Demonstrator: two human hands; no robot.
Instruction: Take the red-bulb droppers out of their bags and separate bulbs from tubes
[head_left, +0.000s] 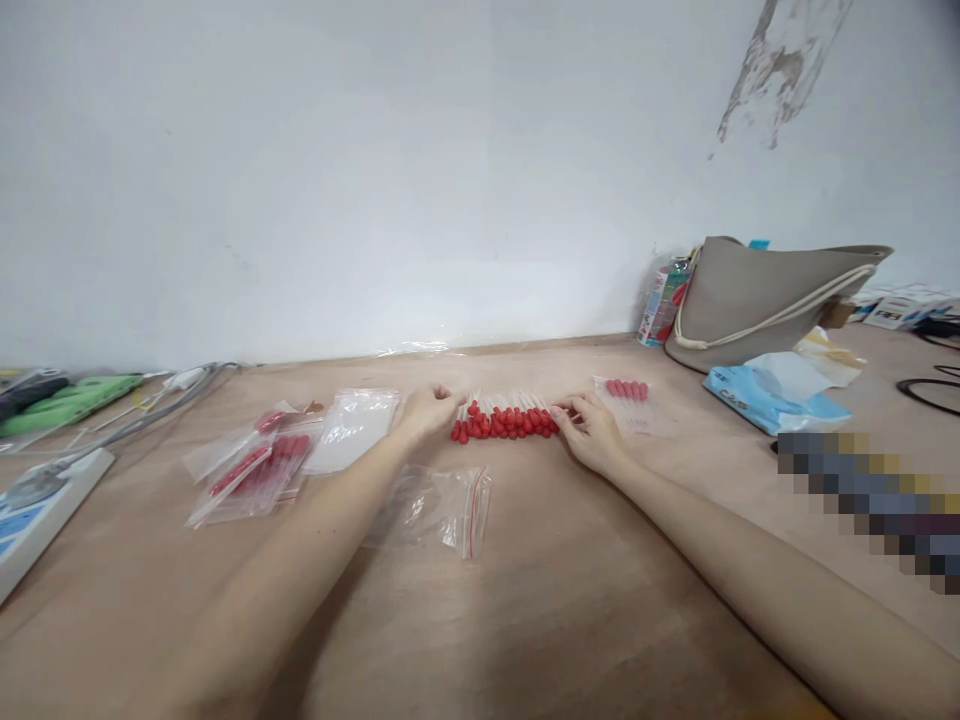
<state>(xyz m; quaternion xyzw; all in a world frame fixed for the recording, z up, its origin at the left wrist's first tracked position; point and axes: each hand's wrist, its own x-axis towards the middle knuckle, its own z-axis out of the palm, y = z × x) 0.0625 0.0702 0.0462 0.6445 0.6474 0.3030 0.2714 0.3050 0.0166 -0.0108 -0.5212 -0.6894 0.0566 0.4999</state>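
A row of red-tipped sticks (512, 422) lies on the table between my hands, pale shafts pointing to the wall and red heads toward me. At the row's left end my left hand (431, 408) has its fingers drawn together beside the shafts; what they hold, if anything, is hidden. On the right end, my right hand (592, 432) is closed, thumb and forefinger at the outermost red heads, seemingly pinching one stick. Just right of it lies a clear bag with several red-tipped sticks (627, 392). An unfilled clear zip bag (435, 508) rests nearer me.
Filled bags of red-tipped sticks (259, 465) overlap at left, beside a stack of clear bags (352, 425). Further left are a power strip (56, 515), cables and a green item (71, 403). On the right stand a grey bag (757, 300), a spray can (664, 305) and a tissue pack (776, 395).
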